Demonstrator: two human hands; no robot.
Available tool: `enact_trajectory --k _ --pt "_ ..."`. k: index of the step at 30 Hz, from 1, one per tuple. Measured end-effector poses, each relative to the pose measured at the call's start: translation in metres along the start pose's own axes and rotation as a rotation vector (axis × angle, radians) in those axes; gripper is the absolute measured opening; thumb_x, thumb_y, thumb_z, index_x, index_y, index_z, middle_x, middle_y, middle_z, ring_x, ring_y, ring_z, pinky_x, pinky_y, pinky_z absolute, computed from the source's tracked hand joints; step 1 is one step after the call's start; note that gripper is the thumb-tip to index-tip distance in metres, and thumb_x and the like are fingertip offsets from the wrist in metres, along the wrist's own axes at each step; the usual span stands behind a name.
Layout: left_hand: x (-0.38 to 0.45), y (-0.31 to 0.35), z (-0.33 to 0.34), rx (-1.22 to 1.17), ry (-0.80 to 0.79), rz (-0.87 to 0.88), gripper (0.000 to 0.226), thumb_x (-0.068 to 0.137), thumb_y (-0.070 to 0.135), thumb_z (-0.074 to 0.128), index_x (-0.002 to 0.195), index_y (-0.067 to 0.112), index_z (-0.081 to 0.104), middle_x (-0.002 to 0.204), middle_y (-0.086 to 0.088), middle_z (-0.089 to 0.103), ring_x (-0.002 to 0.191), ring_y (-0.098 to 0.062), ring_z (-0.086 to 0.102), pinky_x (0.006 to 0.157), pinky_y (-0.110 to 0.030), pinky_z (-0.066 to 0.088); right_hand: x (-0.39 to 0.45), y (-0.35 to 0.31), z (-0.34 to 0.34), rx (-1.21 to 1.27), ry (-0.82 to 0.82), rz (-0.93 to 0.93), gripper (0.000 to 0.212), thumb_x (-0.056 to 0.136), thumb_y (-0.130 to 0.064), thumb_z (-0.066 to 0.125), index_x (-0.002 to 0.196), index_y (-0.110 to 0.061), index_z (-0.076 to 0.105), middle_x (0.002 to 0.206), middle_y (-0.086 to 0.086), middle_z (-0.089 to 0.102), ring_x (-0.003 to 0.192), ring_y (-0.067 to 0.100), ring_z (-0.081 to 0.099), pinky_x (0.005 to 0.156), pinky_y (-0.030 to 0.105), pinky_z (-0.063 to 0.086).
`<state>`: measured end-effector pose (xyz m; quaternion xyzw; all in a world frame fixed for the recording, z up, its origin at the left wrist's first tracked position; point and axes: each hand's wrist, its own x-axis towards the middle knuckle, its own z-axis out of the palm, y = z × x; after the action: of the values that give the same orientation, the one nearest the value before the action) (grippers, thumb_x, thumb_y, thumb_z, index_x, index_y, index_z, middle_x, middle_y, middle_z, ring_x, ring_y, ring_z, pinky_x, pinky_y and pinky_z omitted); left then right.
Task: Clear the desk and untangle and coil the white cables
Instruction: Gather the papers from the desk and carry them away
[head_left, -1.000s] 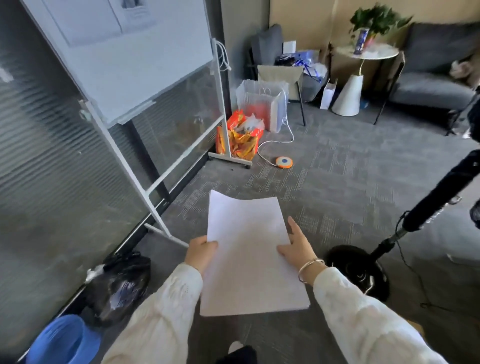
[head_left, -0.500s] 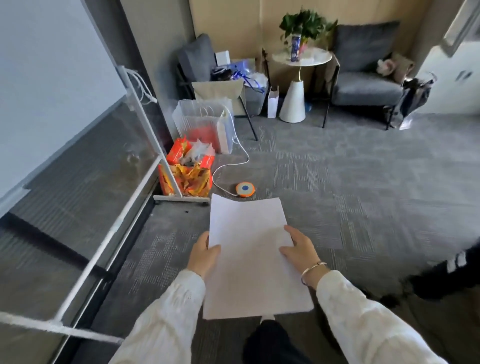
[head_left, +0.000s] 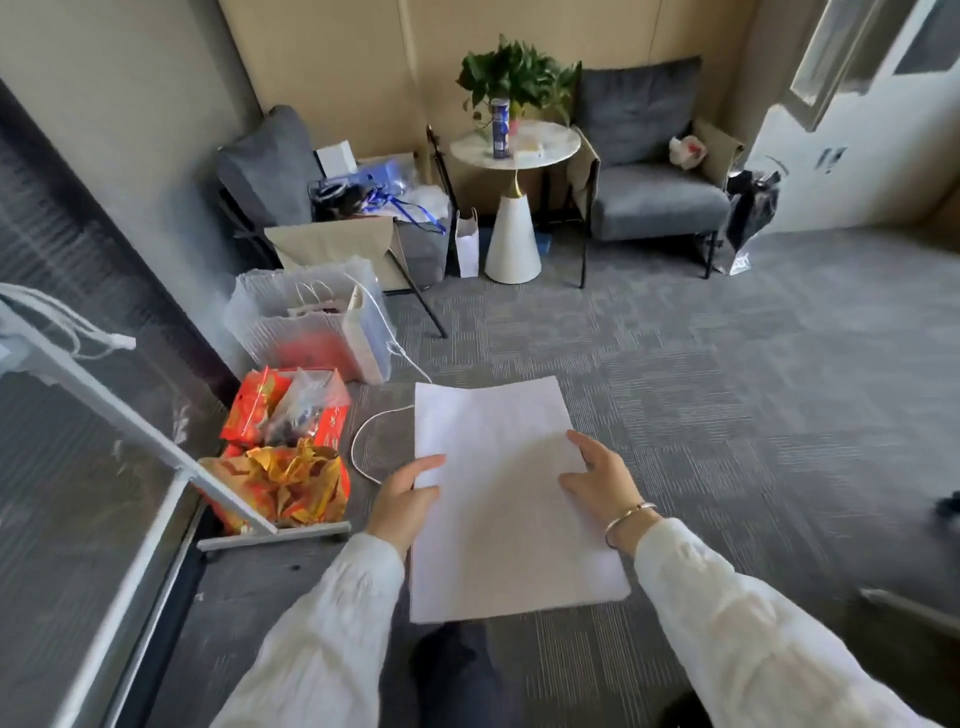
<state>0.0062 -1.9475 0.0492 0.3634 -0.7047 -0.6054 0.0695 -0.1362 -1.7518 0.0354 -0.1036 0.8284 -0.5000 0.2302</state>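
The left hand and right hand both grip a white paper sheet stack above grey carpet.

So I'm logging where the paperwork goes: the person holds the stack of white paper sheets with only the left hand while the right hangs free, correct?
Not quite. The head view shows both hands on the stack of white paper sheets: the left hand grips its left edge, and the right hand holds its right side.
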Motion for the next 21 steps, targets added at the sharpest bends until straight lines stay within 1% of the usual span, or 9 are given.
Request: enact_trajectory --k 3,6,7,8,10,13,16,18,21 --pt "0.092 0.04 0.015 0.026 -0.067 0.032 0.048 0.084 -0.012 0.051 0.114 0.022 0.065 0.098 0.0 0.062 0.069 -0.005 0.051 0.057 -0.009 0.041 0.076 -0.02 -0.012 0.081 0.07 0.029 0.068 0.076 0.006 0.058 0.141 -0.012 0.046 0.12 0.003 0.06 0.092 0.012 0.057 0.075 0.02 0.044" --pt "0.183 0.09 0.036 0.043 -0.143 0.045 0.047 0.085 -0.012 0.05 0.116 0.02 0.065 0.081 0.005 0.057 0.062 -0.003 0.049 0.051 -0.007 0.038 0.148 -0.046 -0.031 0.176 0.155 0.08 0.066 0.078 0.008 0.055 0.14 -0.013 0.046 0.107 -0.004 0.055 0.062 0.004 0.054 0.054 0.012 0.043" --pt "0.21 0.108 0.044 0.048 -0.173 0.058 0.047 0.085 -0.011 0.049 0.116 0.021 0.065 0.081 0.008 0.057 0.06 0.002 0.051 0.052 -0.005 0.038 0.17 -0.053 -0.039 0.199 0.184 0.092 0.066 0.079 0.008 0.055 0.14 -0.014 0.045 0.105 -0.005 0.052 0.062 0.002 0.054 0.051 0.01 0.041" --pt "0.239 0.127 0.054 0.057 -0.206 0.072 0.048 0.085 -0.012 0.049 0.115 0.022 0.064 0.084 0.008 0.058 0.059 0.005 0.053 0.054 -0.005 0.039 0.193 -0.061 -0.049 0.21 0.222 0.102 0.067 0.079 0.008 0.055 0.141 -0.015 0.045 0.109 -0.005 0.053 0.07 0.003 0.057 0.051 0.008 0.04" --pt "0.292 0.162 0.077 0.081 -0.282 0.101 0.047 0.083 -0.009 0.052 0.114 0.024 0.065 0.095 0.002 0.062 0.065 0.003 0.054 0.059 -0.008 0.041 0.234 -0.074 -0.071 0.248 0.294 0.135 0.067 0.08 0.008 0.055 0.142 -0.015 0.044 0.119 -0.005 0.053 0.083 0.009 0.058 0.053 0.006 0.042" --pt "0.356 0.204 0.119 0.138 -0.372 0.14 0.047 0.08 -0.006 0.054 0.113 0.027 0.065 0.105 -0.002 0.061 0.072 -0.001 0.051 0.059 -0.007 0.041 0.288 -0.083 -0.105 0.288 0.382 0.171 0.068 0.08 0.006 0.055 0.143 -0.017 0.043 0.13 -0.003 0.051 0.064 0.005 0.055 0.051 0.01 0.044" --pt "0.41 0.237 0.168 0.174 -0.44 0.166 0.05 0.085 -0.012 0.05 0.125 0.015 0.064 0.122 0.0 0.059 0.092 -0.006 0.058 0.067 -0.005 0.043 0.338 -0.084 -0.141 0.307 0.444 0.195 0.069 0.08 0.005 0.055 0.144 -0.019 0.043 0.143 0.001 0.046 0.065 0.01 0.058 0.053 0.015 0.046" --pt "0.452 0.259 0.212 0.179 -0.482 0.162 0.049 0.086 -0.012 0.05 0.125 0.015 0.064 0.119 0.001 0.059 0.087 -0.003 0.057 0.064 -0.006 0.043 0.381 -0.077 -0.173 0.329 0.488 0.21 0.07 0.079 0.005 0.055 0.143 -0.019 0.043 0.144 0.002 0.046 0.066 0.011 0.059 0.055 0.018 0.045" --pt "0.509 0.291 0.278 0.176 -0.509 0.168 0.05 0.085 -0.012 0.05 0.121 0.019 0.065 0.097 0.007 0.063 0.07 -0.003 0.05 0.059 -0.01 0.042 0.442 -0.071 -0.226 0.344 0.537 0.212 0.069 0.079 0.007 0.056 0.142 -0.017 0.044 0.138 0.001 0.051 0.093 0.015 0.063 0.068 0.024 0.052"
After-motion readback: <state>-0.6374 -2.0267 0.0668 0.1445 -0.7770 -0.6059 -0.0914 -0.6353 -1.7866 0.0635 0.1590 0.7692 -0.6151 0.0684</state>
